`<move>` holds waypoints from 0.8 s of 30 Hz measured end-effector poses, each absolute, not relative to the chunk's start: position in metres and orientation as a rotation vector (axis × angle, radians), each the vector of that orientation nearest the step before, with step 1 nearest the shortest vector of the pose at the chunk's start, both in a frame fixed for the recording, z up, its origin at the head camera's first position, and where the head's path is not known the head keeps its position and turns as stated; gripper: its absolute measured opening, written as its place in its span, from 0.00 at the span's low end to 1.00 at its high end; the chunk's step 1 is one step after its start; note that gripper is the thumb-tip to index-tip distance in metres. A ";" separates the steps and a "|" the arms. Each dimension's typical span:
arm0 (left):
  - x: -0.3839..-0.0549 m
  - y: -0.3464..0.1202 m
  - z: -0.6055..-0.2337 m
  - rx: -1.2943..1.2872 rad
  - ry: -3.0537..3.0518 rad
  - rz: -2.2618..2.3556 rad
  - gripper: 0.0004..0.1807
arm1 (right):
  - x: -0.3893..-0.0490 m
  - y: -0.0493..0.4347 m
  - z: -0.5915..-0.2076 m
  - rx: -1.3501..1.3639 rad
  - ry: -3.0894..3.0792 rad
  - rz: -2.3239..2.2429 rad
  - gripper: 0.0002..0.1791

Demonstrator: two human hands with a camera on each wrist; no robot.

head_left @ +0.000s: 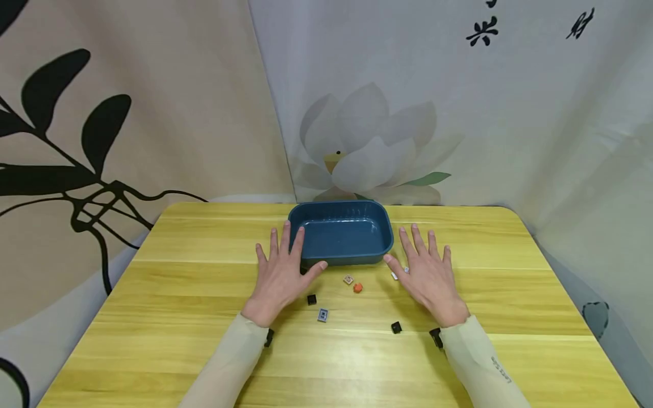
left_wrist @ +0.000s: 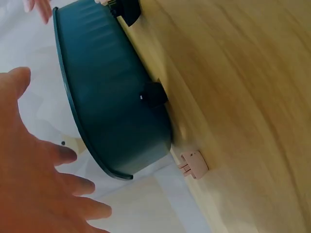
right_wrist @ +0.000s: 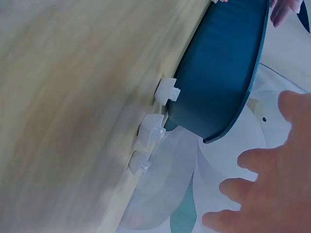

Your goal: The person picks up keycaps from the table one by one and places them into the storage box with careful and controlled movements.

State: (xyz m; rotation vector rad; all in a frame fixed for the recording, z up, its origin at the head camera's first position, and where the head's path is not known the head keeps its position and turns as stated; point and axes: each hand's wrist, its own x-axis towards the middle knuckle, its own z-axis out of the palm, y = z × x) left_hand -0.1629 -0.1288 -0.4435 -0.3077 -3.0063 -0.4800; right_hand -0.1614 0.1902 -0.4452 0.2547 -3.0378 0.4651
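Both hands hover over the table with spread fingers and hold nothing. My left hand (head_left: 279, 277) is by the left front corner of a dark blue rectangular tray (head_left: 342, 260); my right hand (head_left: 428, 281) is by its right front corner. Small pieces lie in front of the tray: a beige one (head_left: 348, 279), an orange one (head_left: 358, 288), a grey-blue one (head_left: 323, 315) and black ones (head_left: 312, 299). A pink piece with thin prongs (left_wrist: 195, 164) shows in the left wrist view. White pieces with short stubs (right_wrist: 150, 128) appear in the right wrist view, partly hidden by my hand in the head view.
The light wooden table (head_left: 204, 340) ends just behind the tray. A printed curtain (head_left: 204, 113) hangs close behind it. Another black piece (head_left: 396, 327) lies nearer the front, between the forearms.
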 end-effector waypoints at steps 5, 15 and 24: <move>-0.164 -0.133 -0.440 -0.287 -2.979 -0.568 0.54 | -0.160 0.190 -0.445 0.276 -3.047 0.509 0.48; -0.178 -0.156 -0.436 -0.204 -2.904 -0.811 0.52 | -0.161 0.188 -0.443 0.314 -3.078 0.615 0.47; -0.201 -0.168 -0.438 -0.202 -2.921 -1.168 0.53 | -0.167 0.185 -0.444 0.337 -3.069 0.795 0.45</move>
